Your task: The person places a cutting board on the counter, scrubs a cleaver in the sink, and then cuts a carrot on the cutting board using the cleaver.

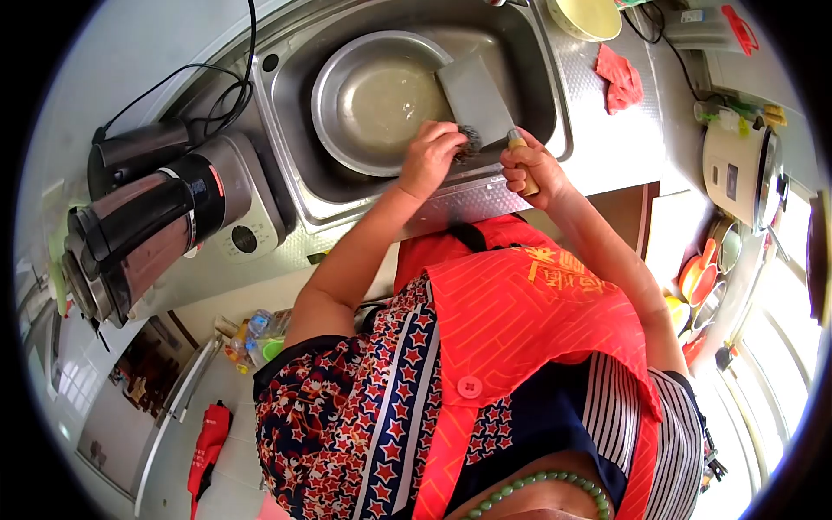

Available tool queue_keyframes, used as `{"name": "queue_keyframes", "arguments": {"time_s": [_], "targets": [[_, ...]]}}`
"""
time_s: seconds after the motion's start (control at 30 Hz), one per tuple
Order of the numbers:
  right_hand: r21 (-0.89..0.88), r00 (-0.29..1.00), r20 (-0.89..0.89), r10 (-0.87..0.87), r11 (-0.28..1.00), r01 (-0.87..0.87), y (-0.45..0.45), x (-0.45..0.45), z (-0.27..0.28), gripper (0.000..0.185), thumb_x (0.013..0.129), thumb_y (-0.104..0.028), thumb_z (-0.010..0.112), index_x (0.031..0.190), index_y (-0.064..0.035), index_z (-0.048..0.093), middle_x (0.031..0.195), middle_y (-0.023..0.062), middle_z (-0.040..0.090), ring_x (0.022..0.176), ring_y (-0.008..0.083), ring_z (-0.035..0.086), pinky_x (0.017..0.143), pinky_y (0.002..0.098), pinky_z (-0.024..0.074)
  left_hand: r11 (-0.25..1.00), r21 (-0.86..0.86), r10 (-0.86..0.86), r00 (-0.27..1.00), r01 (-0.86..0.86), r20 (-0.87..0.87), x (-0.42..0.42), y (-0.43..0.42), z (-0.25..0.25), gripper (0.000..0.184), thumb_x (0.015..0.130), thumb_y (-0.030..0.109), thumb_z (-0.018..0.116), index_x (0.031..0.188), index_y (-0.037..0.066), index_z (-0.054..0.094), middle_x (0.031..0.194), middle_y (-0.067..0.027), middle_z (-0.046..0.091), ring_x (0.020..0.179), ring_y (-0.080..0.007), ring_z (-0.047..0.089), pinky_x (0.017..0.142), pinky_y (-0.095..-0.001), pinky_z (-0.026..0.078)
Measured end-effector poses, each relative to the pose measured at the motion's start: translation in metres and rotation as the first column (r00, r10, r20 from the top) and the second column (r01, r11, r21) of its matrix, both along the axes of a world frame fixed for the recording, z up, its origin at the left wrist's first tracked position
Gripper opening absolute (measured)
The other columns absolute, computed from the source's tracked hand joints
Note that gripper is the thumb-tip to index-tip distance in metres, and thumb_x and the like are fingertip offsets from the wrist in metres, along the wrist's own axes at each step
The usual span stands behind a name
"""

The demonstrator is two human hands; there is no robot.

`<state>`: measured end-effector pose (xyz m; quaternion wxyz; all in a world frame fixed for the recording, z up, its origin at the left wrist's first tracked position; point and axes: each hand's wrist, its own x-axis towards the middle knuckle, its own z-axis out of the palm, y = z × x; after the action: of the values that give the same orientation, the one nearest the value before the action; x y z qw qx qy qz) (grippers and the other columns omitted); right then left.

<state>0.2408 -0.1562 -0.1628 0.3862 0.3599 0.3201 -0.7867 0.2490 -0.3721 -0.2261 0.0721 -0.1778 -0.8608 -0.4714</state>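
A dark steel wool scrubber (pixel 468 144) is pinched in the fingers of my left hand (pixel 428 159), close beside the lower edge of a cleaver blade. My right hand (pixel 535 170) is wrapped round the wooden handle of that cleaver (pixel 477 97). Its wide grey blade reaches over the sink and overlaps the right rim of a round metal basin (pixel 325 121). Cloudy, shallow water lies in the basin. The basin stands inside the steel sink (pixel 290 143). Whether the scrubber touches the blade I cannot tell.
A blender (pixel 165 208) with black cords stands left of the sink. On the right counter are a yellow bowl (pixel 586 16) and a red cloth (pixel 619 78). Farther right stands a rice cooker (pixel 735 169). The counter's front edge runs before my red apron (pixel 529 303).
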Motion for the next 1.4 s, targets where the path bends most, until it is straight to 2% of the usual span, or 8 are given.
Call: {"name": "queue_keyframes", "arguments": {"time_s": [0.2, 0.3, 0.4, 0.53, 0.7, 0.87, 1.1, 1.4], "targets": [[0.373, 0.937, -0.197, 0.289, 0.906, -0.2, -0.006, -0.013, 0.015, 0.065, 0.082, -0.002, 0.057, 0.141, -0.0186, 0.036, 0.074, 0.0047, 0.05, 0.051, 0.0123, 0.045, 0.044, 0.0259, 0.0362, 0.941, -0.243, 0.277, 0.948, -0.235, 0.157, -0.017, -0.083, -0.117, 0.019, 0.071, 0.001, 0.071, 0.089, 0.007, 0.069, 0.096, -0.0087, 0.064, 0.09, -0.031, 0.057, 0.083, -0.0409, 0.047], [0.735, 0.623, -0.29, 0.726, 0.586, -0.341, -0.007, -0.016, 0.014, 0.064, 0.079, -0.006, 0.057, 0.141, -0.0163, 0.044, 0.083, 0.0105, 0.06, 0.062, 0.0162, 0.056, 0.057, 0.0312, 0.0473, 0.773, -0.475, 0.546, 0.822, -0.421, 0.159, -0.032, -0.087, -0.12, 0.022, 0.074, 0.006, 0.07, 0.094, 0.014, 0.071, 0.105, -0.0055, 0.063, 0.104, -0.0307, 0.054, 0.091, -0.0448, 0.044], [0.915, 0.138, -0.403, 0.905, 0.404, 0.02, -0.009, -0.008, -0.012, 0.059, 0.077, -0.002, 0.053, 0.134, -0.021, 0.054, 0.096, 0.0147, 0.065, 0.086, 0.0296, 0.065, 0.077, 0.0404, 0.0522, 0.64, -0.692, 0.632, 0.741, -0.334, 0.226, -0.019, -0.083, -0.158, 0.023, 0.074, 0.007, 0.071, 0.095, 0.015, 0.071, 0.109, -0.0031, 0.062, 0.11, -0.0289, 0.052, 0.09, -0.0459, 0.045], [0.998, -0.119, -0.052, 0.991, 0.054, 0.014, -0.002, -0.003, -0.024, 0.059, 0.076, 0.001, 0.053, 0.129, -0.0237, 0.058, 0.098, 0.0128, 0.063, 0.088, 0.0322, 0.065, 0.076, 0.0415, 0.0539, 0.835, -0.5, 0.518, 0.631, -0.229, 0.577, -0.043, -0.113, -0.19, 0.024, 0.072, 0.013, 0.075, 0.095, 0.016, 0.072, 0.099, -0.0053, 0.068, 0.101, -0.0291, 0.06, 0.089, -0.0437, 0.047], [0.983, -0.249, 0.18, 0.952, -0.181, 0.017, -0.008, -0.01, -0.023, 0.056, 0.078, -0.001, 0.056, 0.127, -0.028, 0.06, 0.1, 0.0092, 0.062, 0.086, 0.0282, 0.067, 0.072, 0.0402, 0.055, 0.835, -0.201, 0.549, 0.795, -0.512, 0.259, -0.058, -0.065, -0.101, 0.024, 0.067, 0.012, 0.078, 0.09, 0.01, 0.072, 0.094, -0.0115, 0.068, 0.093, -0.0316, 0.062, 0.086, -0.0395, 0.048], [0.989, -0.354, 0.151, 0.923, -0.143, 0.049, -0.026, -0.016, -0.012, 0.051, 0.08, -0.004, 0.056, 0.125, -0.0262, 0.06, 0.101, 0.0085, 0.061, 0.085, 0.0266, 0.067, 0.07, 0.0391, 0.0553, 0.967, 0.104, 0.218, 0.966, -0.233, 0.142, -0.047, 0.023, -0.041, 0.023, 0.065, 0.008, 0.079, 0.087, 0.008, 0.071, 0.096, -0.0116, 0.063, 0.094, -0.0323, 0.059, 0.084, -0.0404, 0.048], [0.982, -0.388, 0.147, 0.91, -0.086, 0.17, -0.014, -0.012, 0.001, 0.049, 0.08, -0.006, 0.057, 0.125, -0.0237, 0.058, 0.097, 0.0082, 0.06, 0.081, 0.0254, 0.068, 0.066, 0.0372, 0.0555, 0.9, -0.163, 0.43, 0.887, -0.405, 0.17, -0.087, -0.026, -0.088, 0.021, 0.066, 0.008, 0.079, 0.086, 0.006, 0.071, 0.093, -0.012, 0.066, 0.088, -0.0308, 0.064, 0.082, -0.0381, 0.051], [0.985, -0.36, 0.131, 0.924, -0.079, 0.154, -0.007, -0.019, -0.002, 0.046, 0.08, -0.006, 0.058, 0.122, -0.0239, 0.061, 0.096, 0.0081, 0.06, 0.076, 0.0249, 0.067, 0.062, 0.0379, 0.0547, 0.954, 0.111, 0.262, 0.954, -0.279, 0.148, -0.064, 0.035, -0.039, 0.021, 0.063, 0.006, 0.079, 0.082, 0.008, 0.069, 0.09, -0.0114, 0.062, 0.087, -0.031, 0.062, 0.08, -0.0394, 0.05]]}}
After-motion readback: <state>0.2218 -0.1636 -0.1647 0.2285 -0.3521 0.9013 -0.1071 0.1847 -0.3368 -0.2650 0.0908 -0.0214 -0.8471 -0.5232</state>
